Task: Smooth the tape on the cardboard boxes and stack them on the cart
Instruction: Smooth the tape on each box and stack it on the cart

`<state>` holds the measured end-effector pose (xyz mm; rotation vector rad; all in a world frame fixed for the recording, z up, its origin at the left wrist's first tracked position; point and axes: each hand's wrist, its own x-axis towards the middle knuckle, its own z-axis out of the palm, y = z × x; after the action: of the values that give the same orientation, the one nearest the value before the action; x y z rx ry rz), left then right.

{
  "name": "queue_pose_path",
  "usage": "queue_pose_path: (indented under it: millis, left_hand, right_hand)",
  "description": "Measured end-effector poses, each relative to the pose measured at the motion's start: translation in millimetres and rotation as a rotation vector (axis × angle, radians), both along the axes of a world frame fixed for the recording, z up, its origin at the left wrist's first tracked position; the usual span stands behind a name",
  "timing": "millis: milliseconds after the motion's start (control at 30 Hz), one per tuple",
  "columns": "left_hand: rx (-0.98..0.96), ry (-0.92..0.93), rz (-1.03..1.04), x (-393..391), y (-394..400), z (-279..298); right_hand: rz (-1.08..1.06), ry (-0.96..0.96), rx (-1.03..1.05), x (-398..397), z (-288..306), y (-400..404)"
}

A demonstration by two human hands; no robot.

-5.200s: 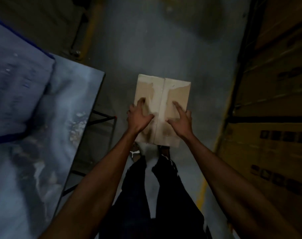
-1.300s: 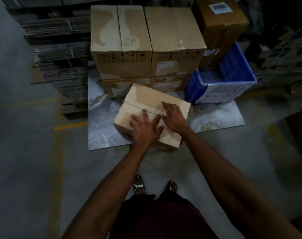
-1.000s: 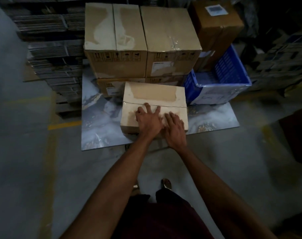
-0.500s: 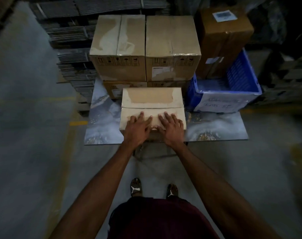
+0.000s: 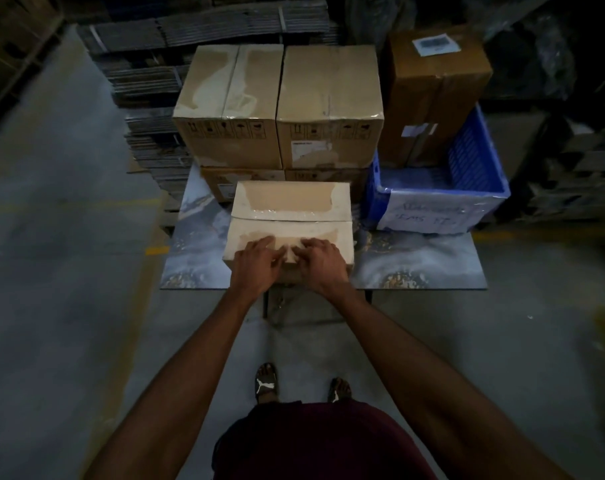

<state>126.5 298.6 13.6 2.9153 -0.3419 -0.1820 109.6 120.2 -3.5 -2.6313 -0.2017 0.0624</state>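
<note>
A small cardboard box (image 5: 290,199) lies on the front middle of the marbled cart deck (image 5: 415,268), with a shiny tape seam (image 5: 289,214) running left to right across its top. My left hand (image 5: 256,261) and my right hand (image 5: 320,261) rest side by side on the near edge of the box top. Their fingers are slightly bent and press down on the cardboard. Behind the small box, two big taped boxes (image 5: 228,109) (image 5: 328,105) sit on top of two lower ones.
A blue plastic crate (image 5: 467,161) stands on the cart's right side, with a darker brown labelled box (image 5: 436,81) in it. Stacks of flattened cardboard (image 5: 148,133) fill the back left. Grey concrete floor surrounds the cart, and my feet (image 5: 266,382) are just before it.
I carried the box over and set it down on the cart deck, squared to the stack. Both hands have slid back to its near edge, and their fingers have bent.
</note>
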Motion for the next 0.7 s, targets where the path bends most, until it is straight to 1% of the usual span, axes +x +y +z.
queue_pose_path:
  millis: [67, 100, 200, 333, 433, 500, 600, 700]
  left_hand:
    - [0.012, 0.006, -0.056, 6.9, 5.5, 3.9]
    - [-0.018, 0.005, -0.074, 10.1, 12.0, 3.7]
    - [-0.103, -0.041, -0.041, 13.5, 32.5, -4.5]
    - [-0.21, -0.112, -0.042, 4.6, 34.8, -9.6]
    - [-0.202, -0.081, -0.155, 11.7, 43.8, -0.8]
    - [-0.219, -0.105, -0.191, 19.3, 60.7, -2.1]
    - [-0.34, -0.111, -0.072, 16.3, 79.1, -15.0]
    - [-0.38, -0.124, -0.013, 9.2, 74.2, -25.2]
  right_hand:
    - [0.008, 0.009, 0.02, 1.2, 5.5, -5.5]
    - [0.009, 0.002, 0.027, 1.0, 4.5, -10.9]
    - [-0.031, -0.028, 0.062, -5.3, -6.3, -29.7]
    - [-0.061, -0.04, 0.123, -10.7, -11.3, -28.9]
    - [-0.04, -0.008, 0.136, -5.4, -0.5, -30.9]
    - [-0.066, -0.017, 0.13, -7.5, 2.2, -39.9]
    - [-0.157, -0.044, 0.184, -20.1, -3.7, -51.1]
    - [-0.166, -0.038, 0.199, -20.9, -8.1, -48.7]
